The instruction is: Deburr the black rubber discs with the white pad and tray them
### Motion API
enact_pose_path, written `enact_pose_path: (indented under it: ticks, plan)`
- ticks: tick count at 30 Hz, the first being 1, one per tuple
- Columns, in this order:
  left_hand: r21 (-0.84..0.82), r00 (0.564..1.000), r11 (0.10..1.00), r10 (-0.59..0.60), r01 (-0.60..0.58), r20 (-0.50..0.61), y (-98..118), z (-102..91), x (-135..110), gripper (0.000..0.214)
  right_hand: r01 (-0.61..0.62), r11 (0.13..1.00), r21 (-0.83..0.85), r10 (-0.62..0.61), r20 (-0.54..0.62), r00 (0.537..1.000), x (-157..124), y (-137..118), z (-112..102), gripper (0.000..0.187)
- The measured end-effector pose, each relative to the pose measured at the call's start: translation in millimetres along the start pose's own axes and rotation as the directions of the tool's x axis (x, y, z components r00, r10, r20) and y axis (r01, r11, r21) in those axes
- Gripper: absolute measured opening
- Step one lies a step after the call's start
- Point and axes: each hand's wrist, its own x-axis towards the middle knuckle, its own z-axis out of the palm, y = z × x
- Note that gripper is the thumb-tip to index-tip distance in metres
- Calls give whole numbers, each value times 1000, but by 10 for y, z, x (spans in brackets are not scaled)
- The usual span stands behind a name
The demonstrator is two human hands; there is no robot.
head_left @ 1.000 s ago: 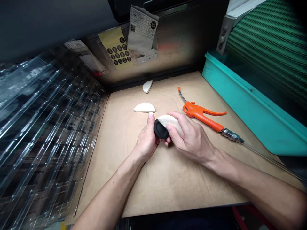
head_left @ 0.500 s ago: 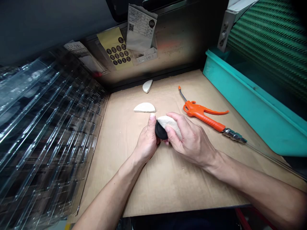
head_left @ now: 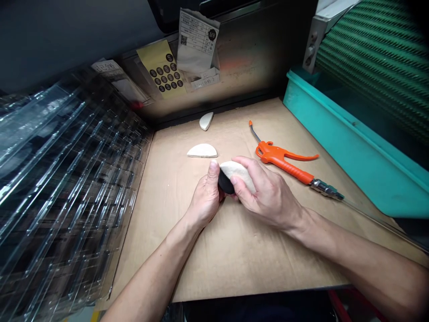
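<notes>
Head view. The left hand (head_left: 205, 200) is closed round a black piece (head_left: 225, 183), thumb upright at its edge; its other fingers are mostly hidden. The right hand (head_left: 270, 190) pinches a pale pad (head_left: 238, 172) between thumb and fingers, and the pad lies against the black piece — the two overlap over the middle of the cardboard sheet (head_left: 234, 264).

Progress: work on the black piece appears to be under way, with pad and piece together and neither set down yet. How much of its surface is dealt with cannot be told, since pad and fingers cover a good part of it. Two further pale pads lie apart from the hands: a half-round one (head_left: 202, 151) just beyond the left thumb, and a narrower-looking one (head_left: 206, 121) near the back wall (head_left: 254, 67).

Surroundings: an orange air gun (head_left: 284, 162) lies beyond the right hand, its hose (head_left: 375, 216) running off to the right. A teal bin (head_left: 351, 154) borders that side. Clear plastic trays (head_left: 67, 192) are stacked on the left; papers, including a yellow sticker sheet (head_left: 164, 67), are on the back wall.

Obstructions: nothing visible comes between the hands and the piece. The air gun is judged the nearest hindrance — a wide rightward sweep could catch it.
</notes>
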Motion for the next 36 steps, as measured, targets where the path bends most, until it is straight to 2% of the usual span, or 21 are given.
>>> enact_pose_path:
  ticks: [2,4,9,12,20,22,26,29,31,36]
  plan:
    - [-6,996,996,88,-88,-12,-7,3,-2,70,37,993,114,-40,21,999,-2,-19,-6,32]
    - [-3,993,993,121,-121,-8,-5,8,-3,70,52,988,144,-57,33,998,-4,-18,-10,32]
    - [-4,991,993,116,-116,63,18,24,2,73,-39,994,-100,38,-7,999,1,52,2,33]
    - [-21,988,992,124,-123,89,12,23,6,73,-70,987,-146,66,-32,997,6,76,10,34]
    - [-146,993,983,115,-113,6,38,41,3,66,26,985,172,-37,58,998,-2,17,-8,33]
    - [-171,993,979,115,-114,-6,52,47,7,63,22,991,134,-31,66,997,-4,12,-10,34]
    - [-186,994,976,113,-112,-6,64,43,14,60,-31,996,-83,33,24,999,-5,8,-15,36]
    - [-175,995,979,102,-101,-2,56,33,16,58,-45,993,-109,46,7,999,-9,4,-14,37]
    - [-180,995,978,102,-104,-15,44,28,19,58,-37,998,-49,38,23,999,-11,10,-13,37]
    - [-202,995,974,99,-102,-21,56,40,11,58,2,972,236,-22,84,996,3,58,-34,34]
